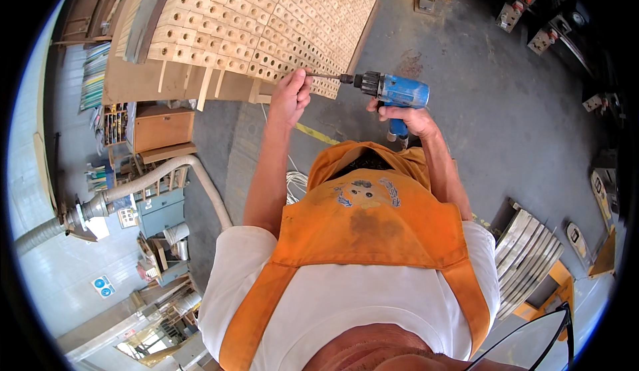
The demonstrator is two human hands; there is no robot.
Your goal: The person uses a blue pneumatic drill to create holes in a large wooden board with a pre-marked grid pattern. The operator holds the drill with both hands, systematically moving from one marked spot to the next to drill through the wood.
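My right grip (415, 118) clasps the blue drill (403, 91); my left grip (291, 97) pinches its bit (325, 75), presumably to steady it.

The right hand (414, 118) grips a blue drill (407, 92) by its handle, while the left hand (291, 98) pinches the thin bit (324, 75) beside rows of wooden blocks (233, 21) dotted with round holes. Below are orange overalls (373, 238); at left, a ribbed hose (160, 171) curves above the grey floor (479, 118).
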